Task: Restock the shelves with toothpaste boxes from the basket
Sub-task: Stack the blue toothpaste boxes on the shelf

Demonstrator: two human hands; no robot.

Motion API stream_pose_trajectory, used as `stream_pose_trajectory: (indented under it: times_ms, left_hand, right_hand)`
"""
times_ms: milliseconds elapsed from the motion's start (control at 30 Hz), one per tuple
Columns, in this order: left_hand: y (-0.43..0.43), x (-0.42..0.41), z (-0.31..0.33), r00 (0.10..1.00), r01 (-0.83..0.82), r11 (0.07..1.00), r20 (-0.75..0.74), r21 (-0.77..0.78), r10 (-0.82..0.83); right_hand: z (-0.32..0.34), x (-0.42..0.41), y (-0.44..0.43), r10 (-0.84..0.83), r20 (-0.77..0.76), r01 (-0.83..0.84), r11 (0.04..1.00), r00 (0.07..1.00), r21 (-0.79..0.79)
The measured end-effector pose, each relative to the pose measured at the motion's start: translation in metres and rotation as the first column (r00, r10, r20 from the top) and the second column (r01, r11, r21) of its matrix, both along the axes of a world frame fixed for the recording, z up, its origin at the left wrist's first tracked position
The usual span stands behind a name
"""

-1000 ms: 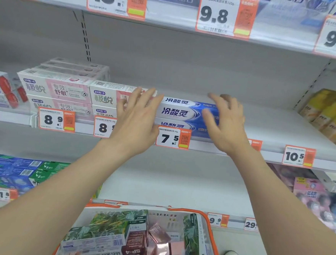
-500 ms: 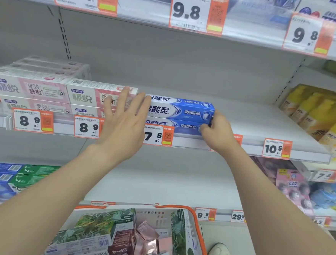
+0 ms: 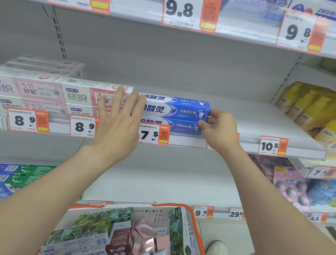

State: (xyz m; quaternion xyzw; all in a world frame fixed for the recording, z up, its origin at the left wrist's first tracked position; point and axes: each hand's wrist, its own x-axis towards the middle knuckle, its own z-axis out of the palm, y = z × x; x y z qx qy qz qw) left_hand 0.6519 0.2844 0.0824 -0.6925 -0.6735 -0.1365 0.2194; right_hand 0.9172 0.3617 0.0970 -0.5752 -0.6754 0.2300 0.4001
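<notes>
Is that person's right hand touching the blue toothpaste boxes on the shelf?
Touching. The head view shows the right hand with its fingers curled against the right end of the blue toothpaste boxes, with no gap showing.

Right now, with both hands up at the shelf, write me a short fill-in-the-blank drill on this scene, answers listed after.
1. The right hand grips the right end of the ____ toothpaste boxes.
2. The price tag below those boxes reads ____.
3. The left hand lies flat where they meet the ____-and-white boxes.
4. The basket below has an ____ rim.
Missing words: blue; 7.5; pink; orange.
</notes>
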Motion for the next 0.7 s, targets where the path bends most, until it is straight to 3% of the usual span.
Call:
stream_pose_trajectory:
  times_ms: [533,633,700]
  left_hand:
    - [-0.005,0.0,0.003,1.0,0.014,1.0,0.01,0.017,-0.014]
    - [-0.014,0.006,0.006,0.995,0.083,0.993,0.053,0.084,-0.087]
    - [-0.025,0.011,0.002,0.981,0.164,0.979,0.086,0.121,-0.175]
  right_hand:
    - [-0.009,0.0,0.0,-0.061,0.259,0.046,0.997,0.964,0.061]
    - [-0.004,-0.006,-0.014,-0.209,0.269,0.151,0.964,0.94,0.22]
    - [0.005,-0.015,-0.033,-0.217,0.272,0.108,0.925,0.938,0.364]
